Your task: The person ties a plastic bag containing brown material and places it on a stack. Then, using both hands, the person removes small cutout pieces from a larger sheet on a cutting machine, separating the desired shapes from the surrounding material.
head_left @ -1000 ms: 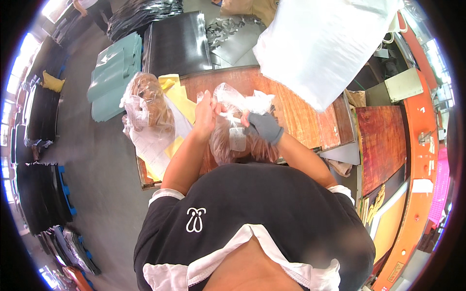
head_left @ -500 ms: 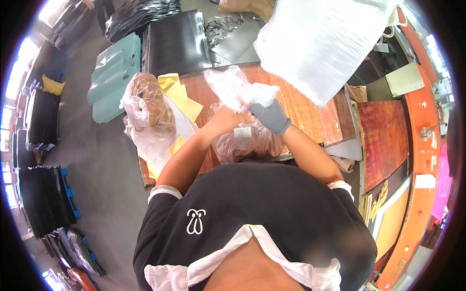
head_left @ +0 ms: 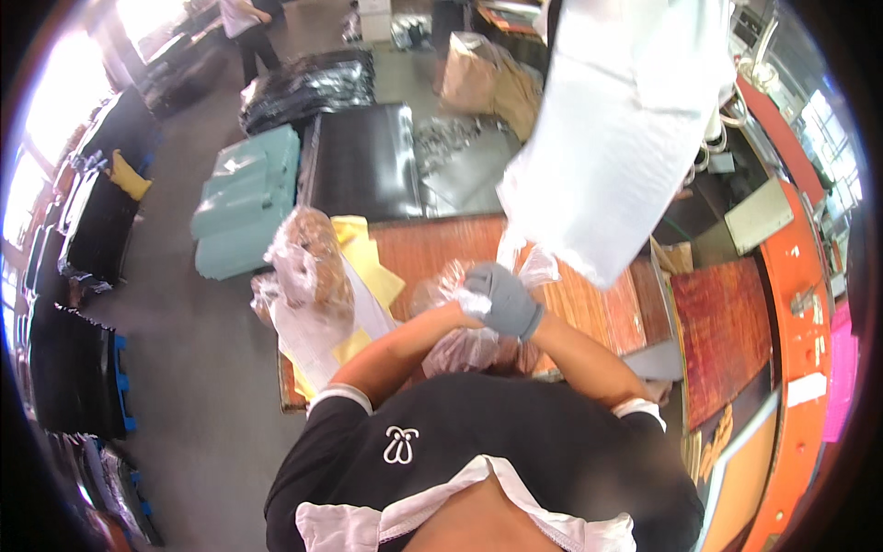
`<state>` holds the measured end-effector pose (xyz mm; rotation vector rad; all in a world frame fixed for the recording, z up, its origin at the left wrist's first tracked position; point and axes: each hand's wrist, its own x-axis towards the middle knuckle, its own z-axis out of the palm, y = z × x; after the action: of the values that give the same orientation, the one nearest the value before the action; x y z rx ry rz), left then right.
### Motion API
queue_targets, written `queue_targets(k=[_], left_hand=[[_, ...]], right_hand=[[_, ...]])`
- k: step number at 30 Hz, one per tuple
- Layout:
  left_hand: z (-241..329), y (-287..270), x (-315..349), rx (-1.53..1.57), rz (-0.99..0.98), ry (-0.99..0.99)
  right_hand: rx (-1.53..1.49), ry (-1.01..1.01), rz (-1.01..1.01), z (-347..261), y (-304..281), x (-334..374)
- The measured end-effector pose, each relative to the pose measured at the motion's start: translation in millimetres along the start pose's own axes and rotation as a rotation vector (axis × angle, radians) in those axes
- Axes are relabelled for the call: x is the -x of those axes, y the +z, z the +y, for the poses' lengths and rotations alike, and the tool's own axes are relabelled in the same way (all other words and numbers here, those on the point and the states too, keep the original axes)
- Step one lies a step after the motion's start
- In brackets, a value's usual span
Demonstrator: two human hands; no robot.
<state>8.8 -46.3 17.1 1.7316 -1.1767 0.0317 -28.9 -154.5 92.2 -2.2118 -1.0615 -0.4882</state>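
My right hand (head_left: 499,298), in a grey glove, grips the gathered top of a clear plastic bag (head_left: 464,345) filled with small brown pieces. My left hand (head_left: 460,313) is bare and presses against the same bag just below the glove, mostly hidden behind it. The bag rests on a wooden table (head_left: 589,308) close to my chest.
A second clear bag of brown pieces (head_left: 308,262) stands at the table's left corner on yellow sheets (head_left: 368,267). A large white sheet (head_left: 625,129) hangs above the table. Teal crates (head_left: 244,202) and a black mat (head_left: 363,161) lie beyond. An orange machine frame (head_left: 796,304) runs along the right.
The bag has come down from head height to the table by my chest. Both hands have closed in on its top, and the loose plastic that was spread upward is now bunched.
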Motion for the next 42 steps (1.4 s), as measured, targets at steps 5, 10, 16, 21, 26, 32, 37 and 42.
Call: queue_targets(k=[5, 10, 16, 21, 26, 32, 37, 42], left_hand=[[-12.9, 1.3, -17.1, 0.001, 0.068, 0.38], [-0.5, -14.1, -6.9, 0.114, -0.381, -0.519], [19.9, -26.9, -8.9, 0.669, -0.335, -0.743], [-4.0, -27.7, -1.0, 0.75, -0.446, -0.624], [7.4, -1.7, 6.7, 0.125, -0.196, -0.144], [28.3, 4.3, 11.6, -0.444, 0.041, -0.146], [20.3, 10.9, 10.4, -0.559, 0.127, -0.285], [29.1, 14.3, 10.7, -0.395, 0.202, -0.26]], right_hand=[[0.062, 0.04, -0.344, -6.9, -23.1, -14.5], [0.035, 0.417, -0.53, 3.2, -68.0, 15.7], [0.049, 0.827, -0.576, -10.4, -66.5, 42.5], [0.053, 0.684, -0.665, -33.7, -25.4, 61.6], [-0.193, 0.668, -0.203, -3.1, -42.1, 72.0], [0.078, 0.72, -0.228, 9.3, -18.6, 65.7], [-0.143, 0.778, 0.026, 16.0, -8.1, 73.8], [-0.249, 0.83, 0.002, 26.3, -2.3, 81.2]])
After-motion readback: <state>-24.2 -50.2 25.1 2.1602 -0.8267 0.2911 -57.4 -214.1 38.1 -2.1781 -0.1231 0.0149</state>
